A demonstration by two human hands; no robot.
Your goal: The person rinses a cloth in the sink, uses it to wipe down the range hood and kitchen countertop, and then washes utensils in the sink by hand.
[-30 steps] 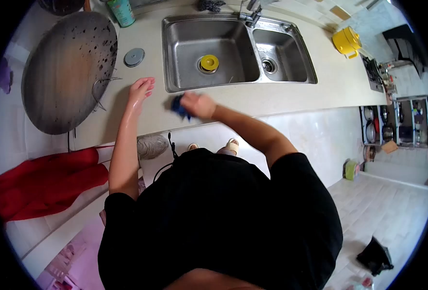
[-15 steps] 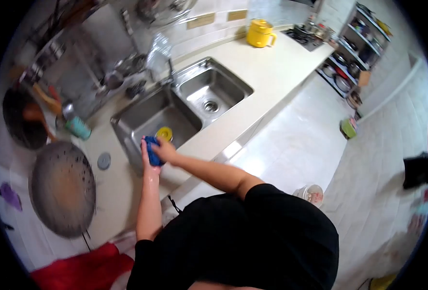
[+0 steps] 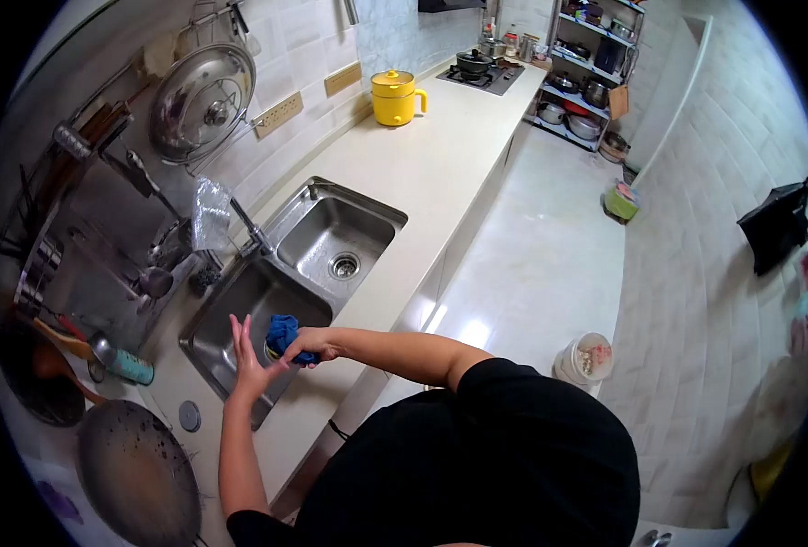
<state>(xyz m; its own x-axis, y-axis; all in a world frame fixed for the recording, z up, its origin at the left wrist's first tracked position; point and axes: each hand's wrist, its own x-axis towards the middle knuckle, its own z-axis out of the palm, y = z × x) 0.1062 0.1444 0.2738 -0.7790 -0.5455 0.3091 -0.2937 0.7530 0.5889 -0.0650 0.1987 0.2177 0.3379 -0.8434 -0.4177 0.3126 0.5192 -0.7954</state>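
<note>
My right hand (image 3: 315, 345) is closed around a bunched blue cloth (image 3: 283, 332) above the left basin of the steel sink (image 3: 205, 321). To its left, my left hand (image 3: 251, 372) is raised with its fingers stretched out and nothing in it. Its thumb points toward the cloth; whether they touch I cannot tell. A bit of yellow shows at the cloth's lower left, mostly hidden. The faucet (image 3: 256, 235) stands behind the divider, with a clear plastic bag (image 3: 211, 214) hanging beside it.
A large wok (image 3: 139, 474) leans at the counter's left end, near a round grey drain cover (image 3: 190, 416) and a teal can (image 3: 132, 366). Farther along the counter stand a yellow pot (image 3: 393, 98) and a gas stove (image 3: 488, 77). A white bucket (image 3: 586, 359) is on the floor.
My hands have come apart: the left has let go of the cloth and opened, while the right keeps it. The camera view has shifted, showing more of the wall and stove.
</note>
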